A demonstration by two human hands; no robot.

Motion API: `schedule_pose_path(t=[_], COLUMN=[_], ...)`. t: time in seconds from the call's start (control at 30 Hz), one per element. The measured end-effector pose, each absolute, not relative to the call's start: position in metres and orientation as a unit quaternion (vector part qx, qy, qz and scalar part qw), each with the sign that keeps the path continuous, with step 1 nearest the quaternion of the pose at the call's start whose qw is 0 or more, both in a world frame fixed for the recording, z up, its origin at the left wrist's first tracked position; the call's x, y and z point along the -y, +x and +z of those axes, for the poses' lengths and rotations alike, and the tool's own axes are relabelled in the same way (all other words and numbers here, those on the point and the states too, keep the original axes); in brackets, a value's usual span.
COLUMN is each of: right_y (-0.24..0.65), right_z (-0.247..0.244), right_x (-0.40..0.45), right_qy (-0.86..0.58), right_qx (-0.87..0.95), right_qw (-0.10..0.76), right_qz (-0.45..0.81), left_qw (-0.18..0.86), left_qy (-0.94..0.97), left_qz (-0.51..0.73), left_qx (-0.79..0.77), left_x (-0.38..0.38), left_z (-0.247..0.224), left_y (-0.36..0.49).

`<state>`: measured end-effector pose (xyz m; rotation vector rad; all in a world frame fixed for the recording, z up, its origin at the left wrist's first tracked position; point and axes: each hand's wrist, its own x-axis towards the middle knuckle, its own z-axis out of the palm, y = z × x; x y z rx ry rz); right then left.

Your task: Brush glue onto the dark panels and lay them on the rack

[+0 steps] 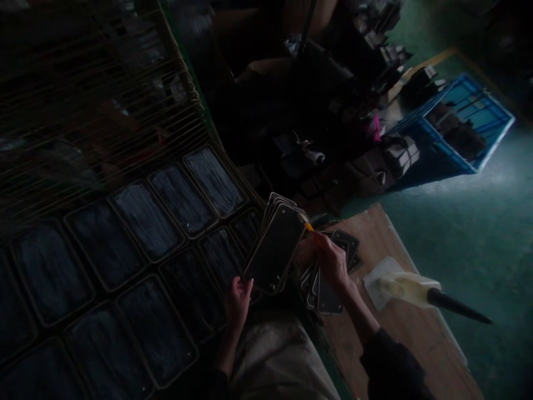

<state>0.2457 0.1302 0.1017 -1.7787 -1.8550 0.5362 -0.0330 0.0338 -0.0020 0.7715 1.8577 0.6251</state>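
Nearest you, the pale trousers [281, 353] of your lap sit below the work, so both forearms reach in low. Your left hand [238, 300] has its thumb and curled fingers closed at the lower-left corner of a fanned stack of dark plates [277, 244] – a corner grip, probably chosen to leave the top face uncovered. What bears the stack underneath, you cannot tell from here.

Your right hand [333, 264] is wrapped around a brush [308, 226] with an orange handle; its tip meets the upper-right edge of the top plate. The handle slants back into your palm, likely so the knuckles stay off that face.

Just right of this, overlapping loose plates [328, 289] lie on a wooden board [420, 344], within easy reach of your brush hand. Farther along the board, a bottle [410, 289] with a black tapered nozzle sits over a white sheet [377, 272], perhaps there to catch drips; upright or lying, unclear.

To your left, streaked plates [145, 222] are set out in rows, mostly side by side – presumably so their faces do not rub. Beyond: wire mesh [95, 105], and well apart at right, a blue crate [437, 153] on green floor [499, 233].
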Motion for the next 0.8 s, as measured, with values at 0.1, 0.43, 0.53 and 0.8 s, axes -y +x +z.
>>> schedule_pose_path(t=[0.1,0.43,0.53,0.8], right_y=[0.236,0.226,0.233,0.21], right_z=[0.095,0.109,0.104,0.096], right_x=[-0.13,-0.112,-0.13,-0.095], right_qy=[-0.653,-0.655,-0.664,-0.625], right_qx=[0.689,0.686,0.682,0.719], right_qw=[0.235,0.23,0.226,0.165], right_qz=[0.208,0.217,0.206,0.254], left_qw=[0.501,0.5,0.548,0.596], left_qy=[0.302,0.323,0.274,0.215], left_qz=[0.256,0.293,0.308,0.314], left_qx=[-0.77,-0.748,-0.728,-0.707], left_x=[-0.043,-0.045,-0.043,-0.04], left_z=[0.003,0.008,0.007,0.011], left_y=[-0.031,-0.033,-0.03,-0.03])
